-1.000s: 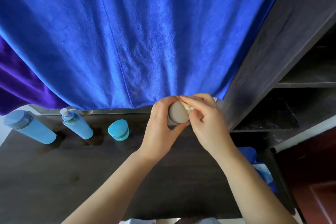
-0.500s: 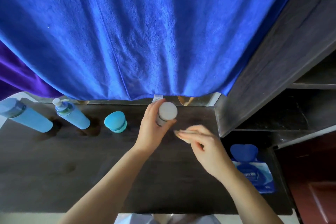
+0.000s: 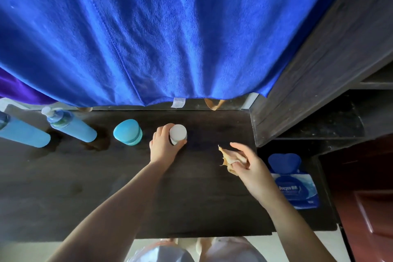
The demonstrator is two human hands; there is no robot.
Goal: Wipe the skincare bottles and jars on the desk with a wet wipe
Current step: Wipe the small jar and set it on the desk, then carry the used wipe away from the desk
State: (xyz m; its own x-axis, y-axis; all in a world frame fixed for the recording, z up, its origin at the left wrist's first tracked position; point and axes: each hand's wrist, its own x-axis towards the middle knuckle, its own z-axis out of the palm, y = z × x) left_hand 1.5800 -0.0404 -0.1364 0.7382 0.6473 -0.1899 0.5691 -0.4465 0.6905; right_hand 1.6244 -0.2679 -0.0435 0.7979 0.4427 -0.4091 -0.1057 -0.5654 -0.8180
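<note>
Head view, items as found. Dark desk [image 3: 191, 202]: four containers are ranged along its far edge. White-capped jar [image 3: 177, 133]: stood upright on the desk, just right of the teal jar [image 3: 127, 132]; it is gripped at its side by the left hand [image 3: 163, 147], fingers curled round it. Pump bottle [image 3: 71, 124] and pale blue bottle [image 3: 22, 132]: set left of the teal jar, apart from each other. Wet wipe [image 3: 228, 158]: crumpled, yellowish in this light, pinched in the fingers of the right hand [image 3: 247, 168], which is held above the desk, well apart from the white-capped jar. Wipes pack [image 3: 294, 189]: blue, laid at the desk's right end. Blue cloth [image 3: 170, 32]: hung behind the desk. Dark shelf unit [image 3: 331, 66]: stood at right.
</note>
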